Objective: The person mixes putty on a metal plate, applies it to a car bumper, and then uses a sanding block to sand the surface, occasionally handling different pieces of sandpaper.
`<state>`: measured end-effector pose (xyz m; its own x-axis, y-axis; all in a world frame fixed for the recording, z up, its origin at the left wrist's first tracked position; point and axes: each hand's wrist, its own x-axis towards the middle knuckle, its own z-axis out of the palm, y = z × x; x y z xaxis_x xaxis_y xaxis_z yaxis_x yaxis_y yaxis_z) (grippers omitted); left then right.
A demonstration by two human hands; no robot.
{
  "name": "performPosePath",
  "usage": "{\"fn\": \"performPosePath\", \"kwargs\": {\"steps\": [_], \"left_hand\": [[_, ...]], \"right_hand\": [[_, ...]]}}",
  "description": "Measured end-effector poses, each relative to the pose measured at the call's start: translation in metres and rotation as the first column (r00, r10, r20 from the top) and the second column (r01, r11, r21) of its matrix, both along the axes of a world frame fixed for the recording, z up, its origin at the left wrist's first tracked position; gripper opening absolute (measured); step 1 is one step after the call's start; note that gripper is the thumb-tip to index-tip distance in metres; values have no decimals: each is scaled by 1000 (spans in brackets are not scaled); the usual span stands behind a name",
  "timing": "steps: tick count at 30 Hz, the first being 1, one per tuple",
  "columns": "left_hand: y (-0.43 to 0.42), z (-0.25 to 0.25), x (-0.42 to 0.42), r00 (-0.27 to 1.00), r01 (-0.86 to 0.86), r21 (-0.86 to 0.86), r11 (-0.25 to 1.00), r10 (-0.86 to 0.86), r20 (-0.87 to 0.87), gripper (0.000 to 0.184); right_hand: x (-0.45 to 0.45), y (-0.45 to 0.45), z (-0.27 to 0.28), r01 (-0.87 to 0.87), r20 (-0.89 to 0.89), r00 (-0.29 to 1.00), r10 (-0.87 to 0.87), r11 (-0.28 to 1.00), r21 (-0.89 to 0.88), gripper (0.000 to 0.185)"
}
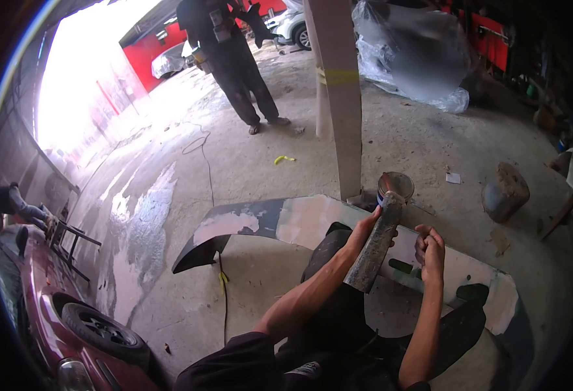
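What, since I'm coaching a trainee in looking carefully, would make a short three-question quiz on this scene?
1. Which of the person's hands holds the long grey piece?
2. True or false: a dark red car stands at the left side of the picture.
3. What colour are the pale patches on the curved panel?
a) yellow
b) pinkish
c) blue

Key:
1. The left hand.
2. True.
3. b
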<state>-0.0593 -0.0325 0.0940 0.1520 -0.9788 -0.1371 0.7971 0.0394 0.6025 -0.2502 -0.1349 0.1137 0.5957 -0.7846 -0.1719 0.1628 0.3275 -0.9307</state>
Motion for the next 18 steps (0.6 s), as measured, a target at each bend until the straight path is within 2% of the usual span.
{"fn": "performPosePath", "kwargs": {"steps": [5,8,11,15,18], "left_hand": [[-1,-4,2,1000,11,-4,1000,-11,-15,60],[1,-4,5,999,43,23,999,-43,10,61],[1,7,-3,998,-52,37,998,53,-19,57],[-1,8,-3,996,-83,88,993,86,-29,56],[1,-6,14,1000,-8,-44,999,8,-3,57]], "right_hand": [[2,-1,-3,7,-30,1000,-7,1000,-14,36],[1,-3,-3,59,-134,988,-71,994,-88,35],[0,-16,-25,55,-13,998,-56,995,-84,31],[1,-15,-20,84,24,996,-83,995,-48,26],[-3,-15,-15,66,-43,997,-69,996,-64,26]]}}
